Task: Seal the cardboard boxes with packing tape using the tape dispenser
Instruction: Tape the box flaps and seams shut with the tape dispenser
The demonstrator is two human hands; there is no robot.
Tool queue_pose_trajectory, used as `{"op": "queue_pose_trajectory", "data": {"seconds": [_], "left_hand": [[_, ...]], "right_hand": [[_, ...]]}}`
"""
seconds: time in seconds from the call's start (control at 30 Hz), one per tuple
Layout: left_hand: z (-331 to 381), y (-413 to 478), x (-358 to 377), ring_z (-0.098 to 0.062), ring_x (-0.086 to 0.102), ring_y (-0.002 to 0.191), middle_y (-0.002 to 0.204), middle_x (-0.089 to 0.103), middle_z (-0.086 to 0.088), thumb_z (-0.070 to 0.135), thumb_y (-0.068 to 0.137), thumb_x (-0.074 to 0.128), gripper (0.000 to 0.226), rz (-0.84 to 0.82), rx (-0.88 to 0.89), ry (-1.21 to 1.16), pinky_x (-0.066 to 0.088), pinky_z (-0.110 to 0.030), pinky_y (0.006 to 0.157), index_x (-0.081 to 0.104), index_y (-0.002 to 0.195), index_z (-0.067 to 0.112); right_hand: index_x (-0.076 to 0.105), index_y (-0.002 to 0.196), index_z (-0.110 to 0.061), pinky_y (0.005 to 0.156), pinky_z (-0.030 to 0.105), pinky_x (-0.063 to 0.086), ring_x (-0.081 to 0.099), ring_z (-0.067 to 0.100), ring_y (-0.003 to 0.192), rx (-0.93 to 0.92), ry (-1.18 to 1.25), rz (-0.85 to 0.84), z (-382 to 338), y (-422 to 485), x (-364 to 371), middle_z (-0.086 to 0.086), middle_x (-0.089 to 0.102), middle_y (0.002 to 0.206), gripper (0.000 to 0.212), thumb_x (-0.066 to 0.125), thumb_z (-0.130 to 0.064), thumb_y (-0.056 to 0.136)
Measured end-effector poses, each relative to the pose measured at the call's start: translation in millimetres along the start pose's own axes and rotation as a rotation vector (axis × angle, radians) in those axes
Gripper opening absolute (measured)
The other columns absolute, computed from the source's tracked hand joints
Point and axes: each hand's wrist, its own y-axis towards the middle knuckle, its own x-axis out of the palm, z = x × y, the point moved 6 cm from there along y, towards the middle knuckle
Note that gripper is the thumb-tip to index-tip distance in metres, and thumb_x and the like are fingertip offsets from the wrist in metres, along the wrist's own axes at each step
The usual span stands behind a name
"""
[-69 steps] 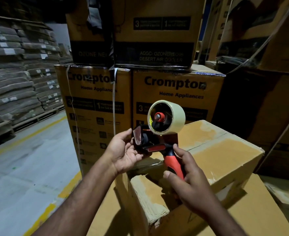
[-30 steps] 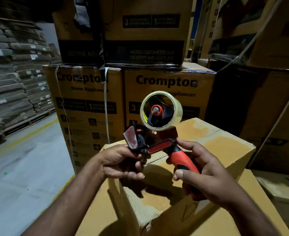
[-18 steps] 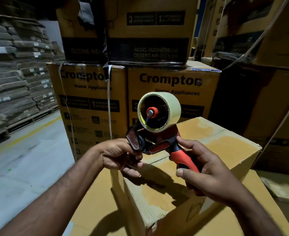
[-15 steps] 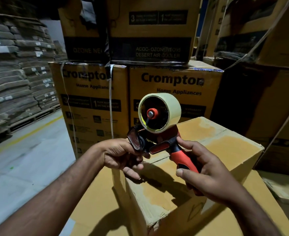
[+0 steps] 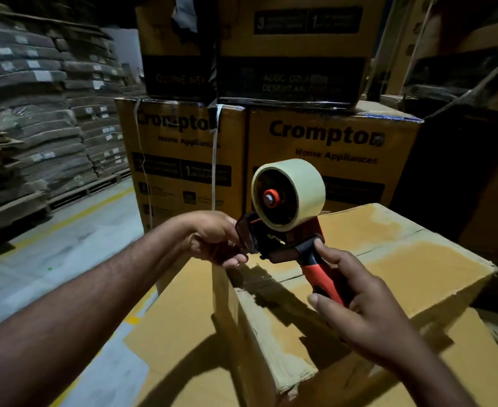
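Note:
A red and black tape dispenser [image 5: 283, 242] with a pale roll of tape [image 5: 297, 192] hangs above a plain cardboard box [image 5: 412, 268], whose top flaps meet at a seam. My right hand [image 5: 359, 306] grips the dispenser's red handle. My left hand [image 5: 215, 239] is at the dispenser's front end with curled fingers, pinching there just above the box's near left corner. A clear strip of tape seems to run from the dispenser toward that corner, but it is hard to see.
The box sits on a larger flat carton [image 5: 183, 333]. Stacked "Crompton" cartons [image 5: 330, 142] rise close behind, with darker boxes [image 5: 462, 171] to the right. At left, an aisle floor [image 5: 51, 259] with yellow lines leads to pallets of stacked sacks [image 5: 36, 113].
The dispenser has come down slightly toward the box's near left corner. My left hand went from an open palm beside the dispenser to fingers curled at its front end.

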Motion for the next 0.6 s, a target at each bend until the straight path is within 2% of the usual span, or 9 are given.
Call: {"op": "queue_pose_trajectory", "data": {"seconds": [0.07, 0.17, 0.23, 0.3, 0.37, 0.47, 0.6], "left_hand": [[4.4, -2.5, -11.8, -0.023, 0.066, 0.064, 0.075, 0.067, -0.018, -0.005, 0.099, 0.052, 0.014, 0.063, 0.021, 0.128, 0.058, -0.032, 0.06, 0.065, 0.098, -0.002], [15.5, -7.6, -31.6, -0.022, 0.071, 0.073, 0.087, 0.075, -0.017, 0.002, 0.092, 0.069, 0.007, 0.207, 0.045, 0.377, 0.059, -0.032, 0.065, 0.076, 0.093, 0.004], [20.9, -8.7, -41.8, -0.023, 0.075, 0.082, 0.095, 0.078, -0.013, 0.01, 0.086, 0.077, 0.008, 0.272, 0.061, 0.486, 0.061, -0.031, 0.069, 0.079, 0.094, 0.009], [21.6, -7.0, -52.0, -0.024, 0.076, 0.089, 0.099, 0.077, -0.013, 0.011, 0.09, 0.074, 0.009, 0.322, 0.086, 0.525, 0.063, -0.033, 0.073, 0.078, 0.098, 0.01], [18.5, -3.9, -63.2, -0.025, 0.075, 0.088, 0.101, 0.076, -0.016, 0.007, 0.095, 0.066, 0.011, 0.379, 0.108, 0.546, 0.063, -0.033, 0.073, 0.075, 0.102, 0.006], [10.3, 0.3, -70.9, -0.025, 0.074, 0.086, 0.103, 0.074, -0.019, 0.005, 0.097, 0.061, 0.013, 0.372, 0.108, 0.564, 0.064, -0.036, 0.076, 0.073, 0.101, 0.004], [3.7, 7.9, -73.2, -0.026, 0.073, 0.097, 0.109, 0.073, -0.018, 0.004, 0.099, 0.058, 0.018, 0.311, 0.135, 0.629, 0.063, -0.039, 0.083, 0.07, 0.111, 0.001]], "right_hand": [[0.033, 0.137, -0.067, 0.066, 0.031, 0.057, 0.062, 0.004, 0.093, 0.006, -0.011, 0.001, 0.7, 2.6, 11.4, -0.017, 0.055, 0.116, 0.078, 0.073, -0.021, 0.089], [0.026, 0.134, -0.068, 0.07, 0.029, 0.057, 0.063, 0.002, 0.091, 0.028, 0.016, -0.012, 0.5, 5.7, 30.5, -0.02, 0.055, 0.116, 0.077, 0.071, -0.023, 0.09], [0.025, 0.132, -0.067, 0.067, 0.028, 0.056, 0.065, 0.005, 0.084, 0.028, 0.014, 0.004, -3.4, 6.4, 40.3, -0.023, 0.056, 0.112, 0.076, 0.071, -0.023, 0.091], [0.024, 0.132, -0.066, 0.06, 0.031, 0.053, 0.066, 0.014, 0.072, 0.026, -0.016, 0.021, -6.5, 5.0, 47.6, -0.019, 0.061, 0.101, 0.075, 0.07, -0.023, 0.091], [0.023, 0.132, -0.067, 0.058, 0.033, 0.052, 0.065, 0.017, 0.071, 0.03, -0.044, 0.015, -8.9, 2.9, 54.2, -0.015, 0.062, 0.092, 0.077, 0.071, -0.024, 0.09], [0.019, 0.129, -0.073, 0.067, 0.019, 0.055, 0.063, -0.005, 0.089, 0.013, -0.058, -0.011, -12.4, -0.6, 64.8, -0.029, 0.056, 0.1, 0.083, 0.073, -0.025, 0.088], [0.008, 0.12, -0.087, 0.069, 0.004, 0.048, 0.059, -0.008, 0.084, 0.008, -0.142, -0.032, -23.4, -3.7, 77.8, -0.036, 0.047, 0.103, 0.097, 0.073, -0.023, 0.089]]}}
